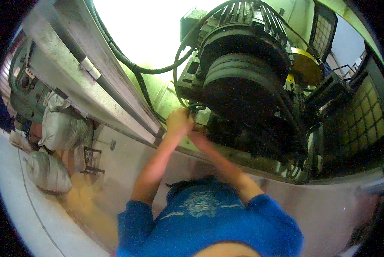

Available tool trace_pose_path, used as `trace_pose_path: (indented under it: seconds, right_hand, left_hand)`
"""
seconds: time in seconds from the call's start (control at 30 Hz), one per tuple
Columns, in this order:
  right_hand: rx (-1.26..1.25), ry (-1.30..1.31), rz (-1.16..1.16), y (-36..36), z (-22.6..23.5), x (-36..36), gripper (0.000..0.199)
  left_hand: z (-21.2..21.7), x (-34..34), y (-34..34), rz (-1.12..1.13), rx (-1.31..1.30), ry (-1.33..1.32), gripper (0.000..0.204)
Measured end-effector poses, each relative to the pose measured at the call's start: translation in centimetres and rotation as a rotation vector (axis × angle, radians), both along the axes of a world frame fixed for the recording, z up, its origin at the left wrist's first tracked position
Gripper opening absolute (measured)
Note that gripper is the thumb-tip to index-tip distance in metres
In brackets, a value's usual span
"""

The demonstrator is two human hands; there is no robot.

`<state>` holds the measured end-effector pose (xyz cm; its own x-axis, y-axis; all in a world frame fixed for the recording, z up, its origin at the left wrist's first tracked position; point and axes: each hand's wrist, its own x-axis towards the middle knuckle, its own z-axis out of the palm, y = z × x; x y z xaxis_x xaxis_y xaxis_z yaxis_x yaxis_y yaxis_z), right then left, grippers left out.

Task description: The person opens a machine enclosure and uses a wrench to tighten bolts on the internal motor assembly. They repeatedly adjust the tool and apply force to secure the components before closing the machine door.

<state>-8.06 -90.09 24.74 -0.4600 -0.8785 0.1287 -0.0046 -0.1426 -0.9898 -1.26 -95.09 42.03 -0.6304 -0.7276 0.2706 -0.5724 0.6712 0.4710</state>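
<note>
Your left hand [179,121] closes around a thin black cable [193,107] at the foot of the big black ribbed electric motor [243,64]; your right hand [199,139] sits just below it, its grip hidden from view. Keep both wrists clear of the dark grooved belt pulley [239,92] right of your hands, and work the cable with short, steady pulls.

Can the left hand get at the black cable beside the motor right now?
Probably yes. The left hand is already raised at the black cable by the motor, with nothing visible between them; actual contact is too blurred to tell.
</note>
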Motion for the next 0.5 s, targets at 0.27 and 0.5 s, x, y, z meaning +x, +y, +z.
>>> trace_pose_path:
  seconds: [0.27,0.5]
  right_hand:
    - [0.164,0.144,-0.015,-0.5,2.9,0.3,0.008]
    - [0.454,0.708,-0.05,1.8,4.3,-1.6,0.012]
  left_hand:
    - [0.4,0.3,0.2,0.004,-0.018,-0.018,0.018]
    - [-0.1,0.1,0.5,0.015,-0.101,0.066,0.016]
